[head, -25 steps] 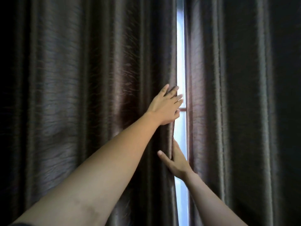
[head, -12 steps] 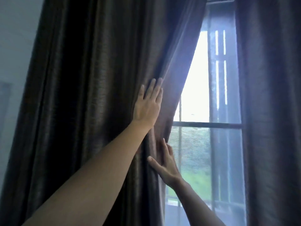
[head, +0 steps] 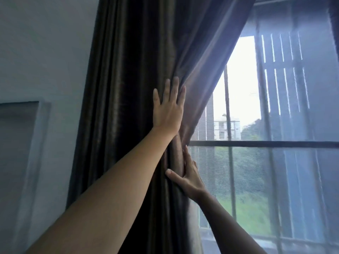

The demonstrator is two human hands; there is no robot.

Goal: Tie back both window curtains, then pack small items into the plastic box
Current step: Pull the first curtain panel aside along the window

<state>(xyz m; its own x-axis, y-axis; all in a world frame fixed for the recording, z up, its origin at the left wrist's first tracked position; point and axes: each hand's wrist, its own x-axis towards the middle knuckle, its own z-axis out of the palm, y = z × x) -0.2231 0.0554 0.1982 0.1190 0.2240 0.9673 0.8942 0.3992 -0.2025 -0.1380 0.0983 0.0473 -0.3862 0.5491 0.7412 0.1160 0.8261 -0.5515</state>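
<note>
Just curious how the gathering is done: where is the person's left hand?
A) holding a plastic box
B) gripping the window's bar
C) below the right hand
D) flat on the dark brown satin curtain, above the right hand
D: the left hand lies flat on the dark brown satin curtain, higher than the right hand, which holds its gathered fold.

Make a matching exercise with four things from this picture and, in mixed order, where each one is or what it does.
1 left hand
2 right hand
3 dark brown curtain
4 window bar

a gathered at the left
b pressed flat on the curtain
c horizontal, right of the curtain
d grips the curtain fold lower down

Pairs: 1-b, 2-d, 3-a, 4-c
</note>
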